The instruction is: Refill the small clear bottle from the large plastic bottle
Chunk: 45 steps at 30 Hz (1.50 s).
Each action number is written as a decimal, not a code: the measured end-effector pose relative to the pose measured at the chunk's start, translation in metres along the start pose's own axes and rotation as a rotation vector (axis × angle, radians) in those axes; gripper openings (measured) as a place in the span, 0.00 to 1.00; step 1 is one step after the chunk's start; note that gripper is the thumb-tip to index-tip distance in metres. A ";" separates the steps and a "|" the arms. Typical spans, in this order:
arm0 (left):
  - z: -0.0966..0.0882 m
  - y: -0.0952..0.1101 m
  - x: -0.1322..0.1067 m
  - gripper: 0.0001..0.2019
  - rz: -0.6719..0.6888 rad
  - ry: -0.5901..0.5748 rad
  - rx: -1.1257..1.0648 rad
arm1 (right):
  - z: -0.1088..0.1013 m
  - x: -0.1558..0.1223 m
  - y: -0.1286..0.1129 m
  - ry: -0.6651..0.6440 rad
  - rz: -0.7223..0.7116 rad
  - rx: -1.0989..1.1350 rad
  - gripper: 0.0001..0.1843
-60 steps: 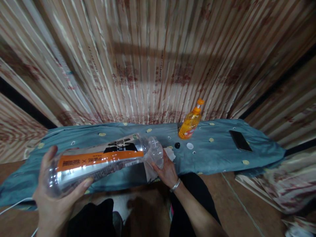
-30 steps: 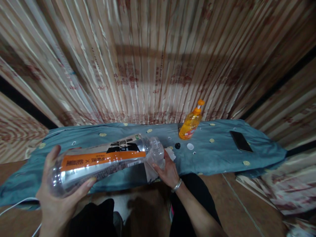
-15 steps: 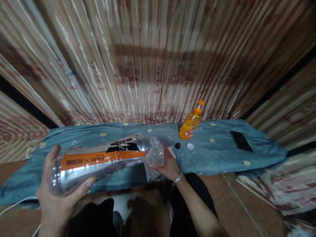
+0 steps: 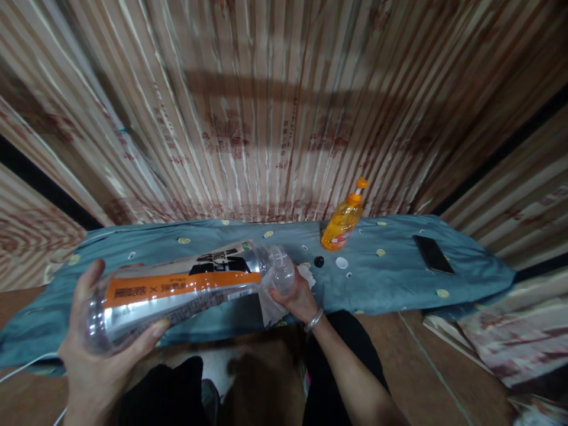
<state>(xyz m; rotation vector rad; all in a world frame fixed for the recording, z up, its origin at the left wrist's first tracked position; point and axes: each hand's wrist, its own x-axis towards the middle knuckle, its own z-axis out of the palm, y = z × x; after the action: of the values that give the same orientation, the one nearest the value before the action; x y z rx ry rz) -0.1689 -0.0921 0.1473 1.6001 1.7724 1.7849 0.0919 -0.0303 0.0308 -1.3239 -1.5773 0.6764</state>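
A large clear plastic bottle [image 4: 186, 287] with a silver and orange label lies tilted on its side in the air, its neck toward the right. My left hand [image 4: 95, 349] is wrapped round its base. At the bottle's mouth, my right hand [image 4: 299, 296] grips a small clear container [image 4: 283, 275]; whether the mouth sits inside it or just against it, I cannot tell. Under that hand a crumpled white tissue [image 4: 271, 310] partly shows. Close by on the cloth are a black cap [image 4: 319, 261] and a white round disc [image 4: 341, 262].
An orange pump bottle [image 4: 341, 226] stands at the back of the blue-green cloth [image 4: 381, 290]. A black phone [image 4: 433, 254] lies on the right. Behind hangs a striped curtain [image 4: 248, 118]. A white cable [image 4: 26, 367] runs off at the lower left.
The large bottle and my left hand have shifted slightly left. My right hand stays at the bottle's mouth with the small container, turned a little. Both grips are unchanged.
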 end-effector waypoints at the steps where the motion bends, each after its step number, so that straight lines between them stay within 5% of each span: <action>1: 0.000 0.002 0.000 0.50 0.002 -0.001 0.002 | 0.001 0.000 0.001 0.006 0.001 0.000 0.37; 14: 0.000 0.002 0.002 0.50 0.060 -0.021 0.048 | 0.005 -0.003 0.006 0.040 0.022 -0.004 0.36; 34: 0.003 0.005 -0.001 0.50 -0.048 -0.007 -0.003 | 0.008 -0.003 0.006 0.065 0.022 0.000 0.35; 45: 0.000 0.000 0.005 0.49 0.033 -0.036 0.039 | 0.006 -0.004 0.004 0.058 -0.001 0.043 0.36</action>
<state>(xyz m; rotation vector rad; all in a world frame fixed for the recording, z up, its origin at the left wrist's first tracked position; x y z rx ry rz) -0.1711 -0.0888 0.1497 1.6746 1.7858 1.7352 0.0884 -0.0321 0.0233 -1.3000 -1.5089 0.6613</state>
